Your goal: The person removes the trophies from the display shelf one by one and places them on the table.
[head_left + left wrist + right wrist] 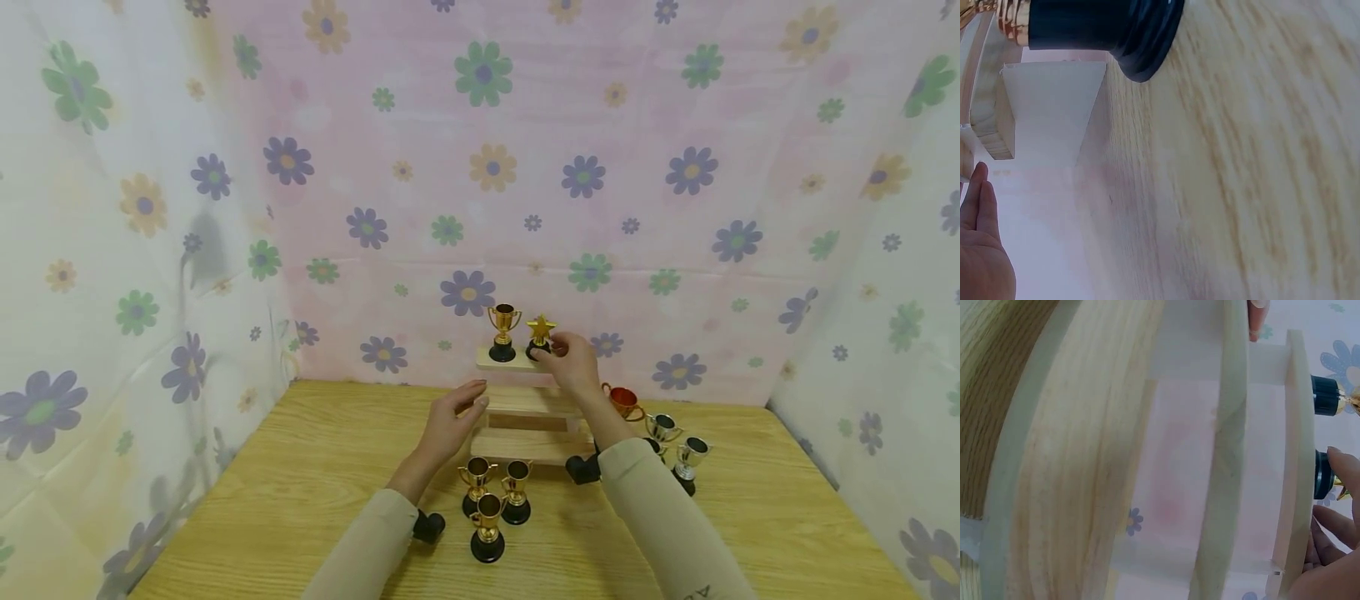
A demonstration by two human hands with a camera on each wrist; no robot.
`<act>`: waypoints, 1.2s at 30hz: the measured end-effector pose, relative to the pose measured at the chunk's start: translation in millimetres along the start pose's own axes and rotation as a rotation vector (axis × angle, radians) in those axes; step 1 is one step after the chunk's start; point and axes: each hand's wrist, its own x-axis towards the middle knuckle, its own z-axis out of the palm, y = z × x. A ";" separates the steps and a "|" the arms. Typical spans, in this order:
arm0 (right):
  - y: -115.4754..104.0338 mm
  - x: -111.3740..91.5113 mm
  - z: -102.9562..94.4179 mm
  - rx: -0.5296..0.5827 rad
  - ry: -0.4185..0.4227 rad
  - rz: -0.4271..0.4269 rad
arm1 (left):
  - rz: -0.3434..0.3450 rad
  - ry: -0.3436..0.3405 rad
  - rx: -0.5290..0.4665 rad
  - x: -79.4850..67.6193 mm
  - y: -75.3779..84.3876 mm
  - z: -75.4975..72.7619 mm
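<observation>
On the top tier of a wooden stepped stand is a small star trophy with a black base. My right hand pinches it low down; the right wrist view has the thumb against the black base. Just left of it a gold cup trophy stands upright on the same tier. My left hand is at the stand's left side, fingers extended with their tips by the middle tier. In the left wrist view those fingers lie close to the ends of the wooden tiers.
Several gold cup trophies stand on the wooden table in front of the stand. Right of it, near my right forearm, are a red cup trophy and silver ones. Flowered cloth hangs behind and at both sides.
</observation>
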 end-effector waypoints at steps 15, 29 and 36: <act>5.2 2.8 8.3 -0.015 0.055 -0.010 | -0.024 0.026 -0.020 -6.3 32.7 1.4; 3.4 2.2 8.1 -0.051 0.067 -0.030 | -0.017 0.030 -0.013 -6.2 37.5 0.9; 2.7 0.8 7.8 -0.043 0.076 -0.032 | -0.002 0.037 -0.007 -6.6 38.6 1.3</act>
